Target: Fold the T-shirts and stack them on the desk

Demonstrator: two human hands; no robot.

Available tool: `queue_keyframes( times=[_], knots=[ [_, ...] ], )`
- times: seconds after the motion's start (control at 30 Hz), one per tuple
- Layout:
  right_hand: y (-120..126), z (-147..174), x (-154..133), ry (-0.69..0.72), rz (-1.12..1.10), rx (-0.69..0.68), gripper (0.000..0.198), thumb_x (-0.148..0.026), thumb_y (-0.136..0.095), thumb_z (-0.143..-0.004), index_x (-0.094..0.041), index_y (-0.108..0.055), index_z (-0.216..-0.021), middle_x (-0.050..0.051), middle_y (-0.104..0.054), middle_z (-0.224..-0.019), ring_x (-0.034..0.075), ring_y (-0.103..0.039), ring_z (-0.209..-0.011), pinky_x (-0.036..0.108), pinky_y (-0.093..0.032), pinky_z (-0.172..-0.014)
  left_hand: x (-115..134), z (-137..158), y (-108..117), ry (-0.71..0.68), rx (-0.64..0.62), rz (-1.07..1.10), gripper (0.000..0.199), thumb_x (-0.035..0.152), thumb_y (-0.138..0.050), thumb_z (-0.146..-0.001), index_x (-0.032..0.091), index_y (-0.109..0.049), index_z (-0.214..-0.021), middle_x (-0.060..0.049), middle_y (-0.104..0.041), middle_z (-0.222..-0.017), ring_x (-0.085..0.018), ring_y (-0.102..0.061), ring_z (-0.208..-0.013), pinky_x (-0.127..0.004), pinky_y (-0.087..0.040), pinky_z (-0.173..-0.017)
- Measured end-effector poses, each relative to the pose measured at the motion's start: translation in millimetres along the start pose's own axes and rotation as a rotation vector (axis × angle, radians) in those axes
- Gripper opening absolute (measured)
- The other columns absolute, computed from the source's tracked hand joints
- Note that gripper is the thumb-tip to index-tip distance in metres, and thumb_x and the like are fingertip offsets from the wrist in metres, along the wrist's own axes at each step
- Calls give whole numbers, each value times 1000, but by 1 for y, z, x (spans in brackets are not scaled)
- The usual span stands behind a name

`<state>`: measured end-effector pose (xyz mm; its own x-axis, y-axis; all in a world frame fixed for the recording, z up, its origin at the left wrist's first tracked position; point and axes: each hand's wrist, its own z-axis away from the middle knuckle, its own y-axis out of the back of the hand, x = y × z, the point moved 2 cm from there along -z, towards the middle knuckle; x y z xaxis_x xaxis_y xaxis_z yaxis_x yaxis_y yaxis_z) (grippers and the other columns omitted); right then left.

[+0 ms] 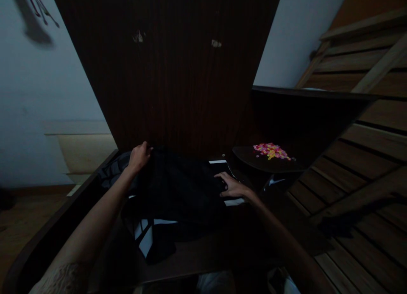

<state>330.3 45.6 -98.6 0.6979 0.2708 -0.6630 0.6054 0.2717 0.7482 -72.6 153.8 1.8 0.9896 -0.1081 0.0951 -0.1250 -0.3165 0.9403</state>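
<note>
A black garment with white stripes lies spread over a dark wooden surface in front of me. My left hand is at its far left edge, fingers curled together on the dark cloth. Near the garment's right end, my right hand rests with its thumb and fingers apart, touching the fabric close to the white bands. One part with white stripes hangs toward the near left. Dim light makes the folds hard to make out.
A tall dark wooden panel rises behind the garment. To the right, a small dark shelf bears a heap of pink, red and yellow bits. Wooden slats stand farther right, and a raised dark edge runs along the left.
</note>
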Motion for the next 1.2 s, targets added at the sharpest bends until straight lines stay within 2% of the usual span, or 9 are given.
queue_keyframes(
  times=[0.17, 0.3, 0.37, 0.47, 0.57, 0.73, 0.87, 1.0, 1.2],
  knots=[
    [-7, 9, -2, 64, 54, 10, 80, -11, -71, -60, -22, -49, -136, 10, -44, -132, 24, -48, -120, 35, -48, -93, 3, 5, -7, -110, 128, -142, 40, 22, -43, -88, 8, -56, -123, -24, -61, -121, -38, -55, -114, -49, -44, -90],
    [-8, 10, 3, 37, 42, 1, 75, -9, -69, -60, -24, -55, -132, 9, -46, -135, 20, -56, -104, 31, -51, -83, 23, 17, -11, -342, 172, -66, 38, 10, -43, -83, 15, -63, -114, -20, -61, -121, -35, -53, -115, -49, -42, -94],
    [-8, 8, 6, 6, 24, 24, 68, -11, -70, -62, -24, -60, -127, 9, -49, -134, 16, -59, -90, 29, -51, -76, 40, 23, -18, -392, 78, 50, 32, 12, -45, -83, 16, -65, -107, -18, -61, -119, -32, -53, -115, -46, -42, -98],
    [-9, 3, 9, -23, -45, 149, 45, -19, -70, -70, -22, -67, -115, 7, -59, -119, 15, -59, -85, 29, -50, -75, 77, 34, -38, -310, -192, 306, 28, 20, -44, -89, 16, -65, -108, -16, -63, -121, -28, -55, -118, -39, -41, -101],
    [-16, -1, 10, -105, -170, 268, 28, -29, -64, -79, -19, -67, -106, 4, -62, -102, 12, -58, -73, 26, -49, -67, 121, 48, -66, -262, -357, 377, 34, 39, -44, -93, 16, -66, -104, -13, -72, -102, -25, -67, -97, -32, -50, -84],
    [-30, 1, 2, -154, -147, 474, 39, -23, -71, -65, -20, -62, -103, 1, -60, -96, 9, -50, -60, 23, -43, -57, 168, 56, -104, -194, -484, 457, 27, 43, -62, -82, 17, -69, -78, -12, -74, -91, -26, -69, -94, -28, -50, -78],
    [-35, 7, -7, -131, -58, 568, 51, -9, -64, -56, -21, -58, -106, 1, -58, -98, 9, -48, -61, 24, -44, -60, 169, 39, -114, -89, -465, 559, 10, 29, -66, -77, 20, -68, -73, -7, -75, -86, -22, -70, -92, -25, -49, -77],
    [-37, 10, -12, -132, 83, 642, 52, -6, -60, -56, -21, -56, -106, 1, -59, -94, 13, -53, -70, 27, -47, -70, 155, 21, -118, 56, -367, 659, 12, 24, -56, -84, 18, -67, -86, -7, -74, -90, -20, -68, -92, -25, -49, -77],
    [-42, 10, -16, -182, 234, 551, 15, -13, -57, -75, -21, -58, -88, 1, -62, -80, 18, -60, -79, 27, -45, -73, 145, 22, -132, 102, -309, 747, 15, 13, -68, -73, 19, -63, -87, -4, -71, -88, -16, -67, -85, -22, -49, -75]
  ],
)
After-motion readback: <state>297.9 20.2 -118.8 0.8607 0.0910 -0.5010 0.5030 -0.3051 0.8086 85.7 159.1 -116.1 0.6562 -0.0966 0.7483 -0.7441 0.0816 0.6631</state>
